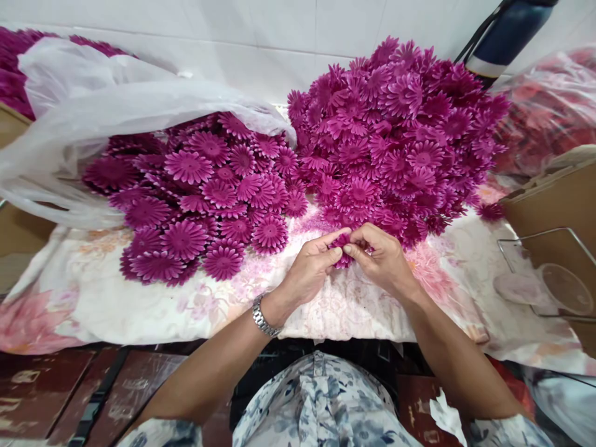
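My left hand [313, 266] and my right hand [379, 256] meet at the middle of the table, fingers pinched together on one small magenta fabric flower [343, 250]. Most of that flower is hidden by my fingers. A metal watch [263, 318] sits on my left wrist. Just beyond my hands rises a tall heap of magenta flowers [391, 136]. To the left, a flatter spread of larger magenta flowers [205, 198] spills from a clear plastic bag [93, 112].
A floral cloth [139, 298] covers the table. A cardboard box [554, 198] with a wire frame and clear lid stands at the right. A bag of red flowers [549, 118] lies behind it, a dark blue bottle [507, 31] at the back.
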Demonstrator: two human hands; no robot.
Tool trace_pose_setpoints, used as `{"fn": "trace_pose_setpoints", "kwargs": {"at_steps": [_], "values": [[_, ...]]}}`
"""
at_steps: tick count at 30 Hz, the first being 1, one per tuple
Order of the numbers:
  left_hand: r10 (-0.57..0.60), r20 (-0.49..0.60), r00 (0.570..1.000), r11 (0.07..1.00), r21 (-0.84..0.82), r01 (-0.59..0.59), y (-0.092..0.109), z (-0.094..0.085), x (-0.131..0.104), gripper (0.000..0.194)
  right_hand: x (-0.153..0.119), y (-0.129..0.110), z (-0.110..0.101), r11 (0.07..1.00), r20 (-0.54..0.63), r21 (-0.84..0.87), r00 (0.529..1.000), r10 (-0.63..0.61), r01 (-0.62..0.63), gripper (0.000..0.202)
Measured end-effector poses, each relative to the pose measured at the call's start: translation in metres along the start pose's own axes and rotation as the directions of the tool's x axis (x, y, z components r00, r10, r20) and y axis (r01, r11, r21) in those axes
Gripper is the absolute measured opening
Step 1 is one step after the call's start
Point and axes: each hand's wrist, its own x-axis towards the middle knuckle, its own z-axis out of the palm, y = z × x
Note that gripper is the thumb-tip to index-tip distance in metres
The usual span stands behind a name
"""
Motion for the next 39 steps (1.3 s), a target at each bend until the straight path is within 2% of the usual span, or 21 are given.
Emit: {"fn": "trace_pose_setpoints", "kwargs": {"at_steps": [3,5,7,10,12,14,16,18,20,24,26,27,30,32,33,35,37,39], "values": [[0.001,-0.022,1.000,1.000,0.006,0.000,0.000,-0.001,0.000,0.039,0.000,0.002,-0.001,1.000,-0.065,-0.022,0.998,0.004,-0.006,0.011],[0.012,-0.037,0.999,1.000,0.017,-0.011,0.000,-0.001,0.001,0.038,0.001,0.007,-0.005,0.997,-0.170,-0.061,0.985,0.028,-0.039,0.010],[0.013,-0.056,0.998,0.999,0.033,-0.011,0.001,-0.001,0.001,0.037,0.001,0.016,-0.013,0.976,-0.297,-0.200,0.954,0.028,-0.091,0.010],[0.026,-0.091,0.995,0.999,0.037,-0.023,0.002,0.000,0.001,0.035,0.003,0.024,-0.027,0.848,-0.426,-0.494,0.904,-0.045,-0.191,0.012],[0.049,-0.107,0.993,0.999,0.027,-0.046,0.001,0.001,0.002,0.035,0.003,0.023,-0.030,0.814,-0.466,-0.546,0.879,-0.098,-0.199,0.019],[0.075,-0.104,0.992,0.997,0.008,-0.074,0.001,0.003,0.002,0.034,0.004,0.016,-0.025,0.889,-0.393,-0.453,0.910,-0.129,-0.070,0.020],[0.073,-0.082,0.994,0.997,-0.017,-0.075,-0.001,0.003,0.002,0.033,0.003,0.008,-0.015,0.954,-0.210,-0.286,0.965,-0.156,0.092,0.013],[0.046,-0.058,0.997,0.999,-0.019,-0.047,-0.002,0.002,0.001,0.034,0.002,0.002,-0.004,0.973,-0.055,-0.167,0.983,-0.173,0.162,0.010],[0.014,-0.047,0.999,1.000,0.006,-0.014,-0.003,0.000,0.001,0.037,0.002,0.001,0.003,0.976,-0.002,-0.136,0.985,-0.171,0.169,0.010],[0.024,-0.036,0.999,0.999,0.028,-0.023,-0.004,-0.001,-0.001,0.040,0.000,0.005,0.008,0.978,-0.010,-0.123,0.985,-0.173,0.170,0.010],[0.039,-0.031,0.999,0.999,0.027,-0.038,-0.003,0.000,-0.002,0.040,0.000,0.009,0.005,0.971,-0.084,-0.176,0.980,-0.181,0.164,0.011],[0.041,-0.034,0.999,0.999,0.028,-0.040,-0.002,0.001,-0.002,0.040,0.000,0.012,0.001,0.962,-0.156,-0.235,0.971,-0.181,0.141,0.011],[0.033,-0.068,0.997,0.999,0.031,-0.031,0.000,0.003,-0.002,0.040,0.002,0.022,-0.015,0.879,-0.408,-0.476,0.894,-0.184,-0.036,0.009],[0.040,-0.092,0.995,0.999,0.041,-0.036,0.001,0.004,-0.002,0.037,0.003,0.026,-0.026,0.805,-0.496,-0.572,0.849,-0.184,-0.159,0.010],[0.046,-0.096,0.994,0.998,0.048,-0.042,0.001,0.004,-0.002,0.034,0.003,0.026,-0.029,0.791,-0.512,-0.585,0.838,-0.187,-0.181,0.015],[0.066,-0.090,0.994,0.997,0.051,-0.062,0.001,0.004,-0.002,0.030,0.003,0.021,-0.027,0.835,-0.463,-0.541,0.864,-0.199,-0.098,0.022],[0.082,-0.079,0.994,0.997,0.020,-0.080,0.002,0.005,-0.002,0.029,0.002,0.014,-0.017,0.911,-0.284,-0.403,0.933,-0.221,0.093,0.018],[0.061,-0.061,0.996,0.998,-0.020,-0.062,0.002,0.004,-0.002,0.031,0.001,0.008,-0.004,0.954,-0.073,-0.222,0.972,-0.224,0.203,0.011]]}}
